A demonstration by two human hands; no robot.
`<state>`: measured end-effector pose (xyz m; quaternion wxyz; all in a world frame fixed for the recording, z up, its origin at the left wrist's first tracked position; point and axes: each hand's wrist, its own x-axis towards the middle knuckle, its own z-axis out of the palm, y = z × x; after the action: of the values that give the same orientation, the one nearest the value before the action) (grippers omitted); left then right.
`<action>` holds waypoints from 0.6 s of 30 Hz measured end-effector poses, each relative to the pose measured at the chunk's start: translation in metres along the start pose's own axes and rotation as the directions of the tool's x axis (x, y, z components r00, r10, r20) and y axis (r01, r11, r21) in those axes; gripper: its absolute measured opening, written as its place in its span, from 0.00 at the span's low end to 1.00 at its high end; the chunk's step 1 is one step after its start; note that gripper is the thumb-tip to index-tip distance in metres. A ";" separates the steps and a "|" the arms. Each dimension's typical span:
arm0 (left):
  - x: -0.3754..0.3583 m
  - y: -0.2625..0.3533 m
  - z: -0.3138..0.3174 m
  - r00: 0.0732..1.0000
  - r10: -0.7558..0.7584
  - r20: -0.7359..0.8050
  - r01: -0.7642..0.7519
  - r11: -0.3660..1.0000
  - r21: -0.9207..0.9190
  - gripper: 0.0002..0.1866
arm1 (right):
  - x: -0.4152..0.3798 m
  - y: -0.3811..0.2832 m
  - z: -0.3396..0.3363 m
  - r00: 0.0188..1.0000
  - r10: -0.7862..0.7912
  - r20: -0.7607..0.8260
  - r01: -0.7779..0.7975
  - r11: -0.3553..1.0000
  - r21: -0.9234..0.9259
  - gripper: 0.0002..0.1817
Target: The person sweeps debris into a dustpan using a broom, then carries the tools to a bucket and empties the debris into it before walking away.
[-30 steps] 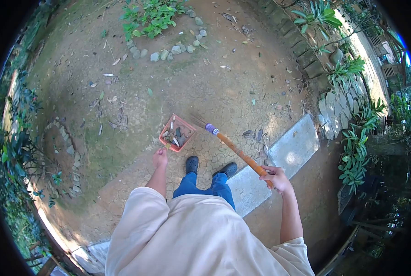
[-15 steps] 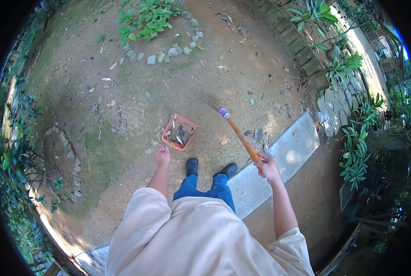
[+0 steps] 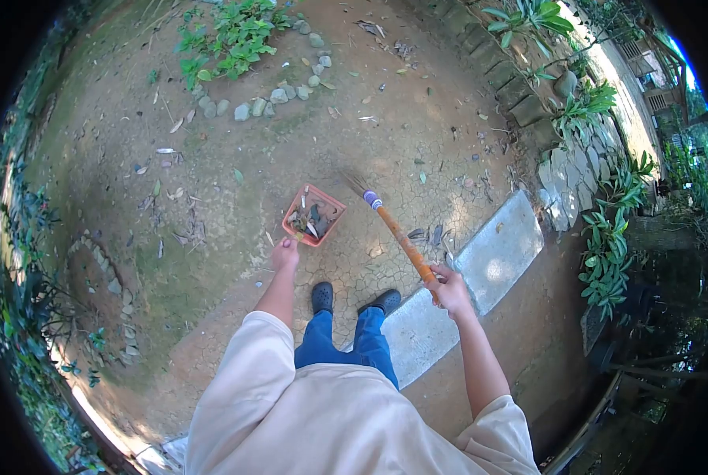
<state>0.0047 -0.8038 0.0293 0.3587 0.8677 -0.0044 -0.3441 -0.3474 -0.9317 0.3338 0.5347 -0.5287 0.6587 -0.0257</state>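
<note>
Left hand (image 3: 285,255) grips the red dustpan (image 3: 314,215) (leaf-filled, at 12 o'clock of the shoes), right hand (image 3: 449,289) clasps the broom (image 3: 397,235); keeping the pan level likely prevents spills.

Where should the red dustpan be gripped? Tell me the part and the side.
Grip the red dustpan by its short handle at the near corner, coming from the person's side, where the left hand already is. Its open mouth faces the broom, and leaves fill the tray.
</note>
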 end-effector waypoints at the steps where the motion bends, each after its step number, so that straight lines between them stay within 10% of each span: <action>1: -0.003 0.010 0.002 1.000 0.008 0.030 -0.008 1.000 -0.007 0.23 | 0.004 0.000 -0.001 1.000 0.009 0.001 -0.009 1.000 -0.007 0.32; 18: 0.000 0.029 0.001 0.990 0.132 0.050 -0.134 0.990 0.039 0.24 | -0.065 -0.005 -0.065 0.991 0.098 0.091 -0.099 0.995 -0.002 0.33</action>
<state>0.0112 -0.8264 0.0466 0.3623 0.8645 -0.0779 -0.3395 -0.3998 -0.9216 0.4084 0.5656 -0.4954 0.6589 0.0240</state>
